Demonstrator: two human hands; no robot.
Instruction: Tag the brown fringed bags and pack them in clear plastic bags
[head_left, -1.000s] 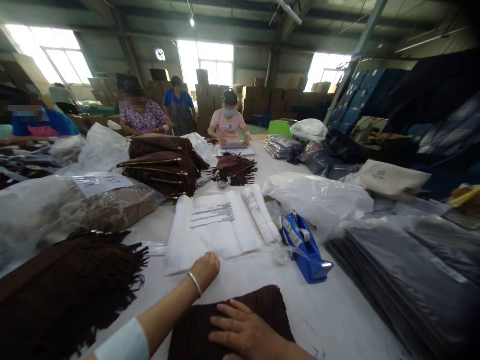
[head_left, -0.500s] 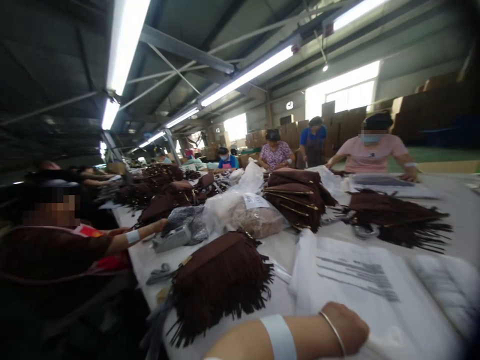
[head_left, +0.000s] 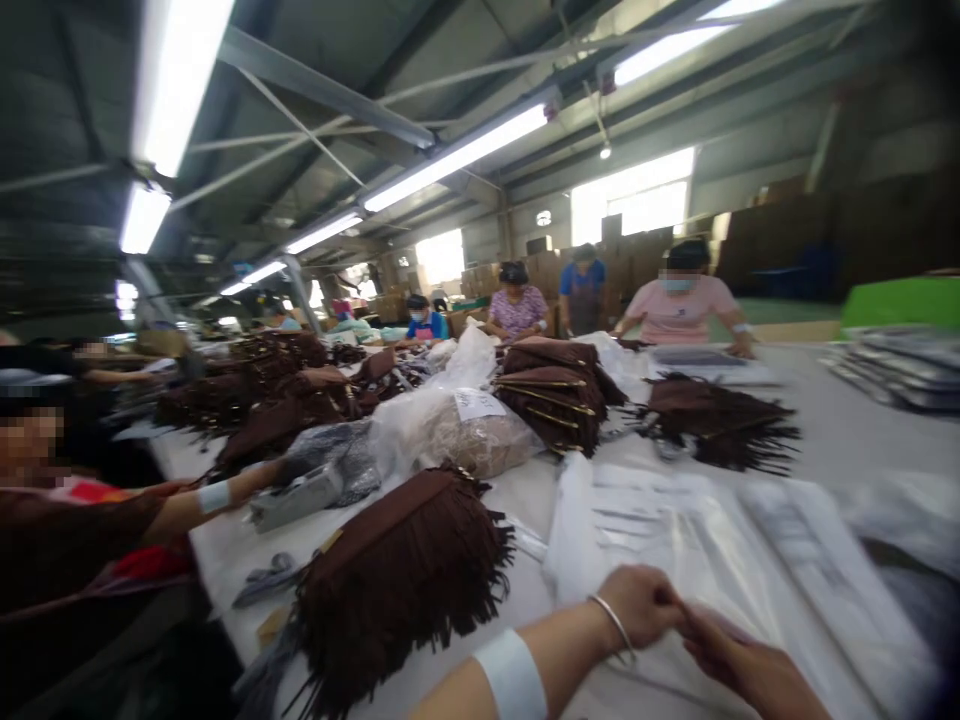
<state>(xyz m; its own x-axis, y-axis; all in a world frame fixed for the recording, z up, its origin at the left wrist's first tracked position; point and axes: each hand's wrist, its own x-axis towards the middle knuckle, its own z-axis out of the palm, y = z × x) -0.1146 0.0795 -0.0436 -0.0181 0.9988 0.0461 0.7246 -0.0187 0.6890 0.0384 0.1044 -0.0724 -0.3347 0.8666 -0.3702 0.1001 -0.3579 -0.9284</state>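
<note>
My left hand [head_left: 641, 605], with a silver bangle at the wrist, is closed at the edge of a clear plastic bag [head_left: 697, 540] lying on the white table. Its fingertips meet those of my right hand [head_left: 739, 660], which comes in from the bottom right, also closed on the plastic. The bags have printed lines and form a flat stack. Left of my hands lies a dark brown fringed bag [head_left: 405, 560], touched by neither hand.
Beyond are a plastic-wrapped bundle [head_left: 480, 435], stacked brown bags [head_left: 551, 390] and another fringed bag [head_left: 720, 415]. A person's arm [head_left: 240, 485] reaches in at left. Several people stand around the far side. Flat packs [head_left: 900, 365] lie at right.
The view has turned to the right. My right hand has come into view and met my left hand over the plastic bags. The other person's arm still reaches over the table at left.
</note>
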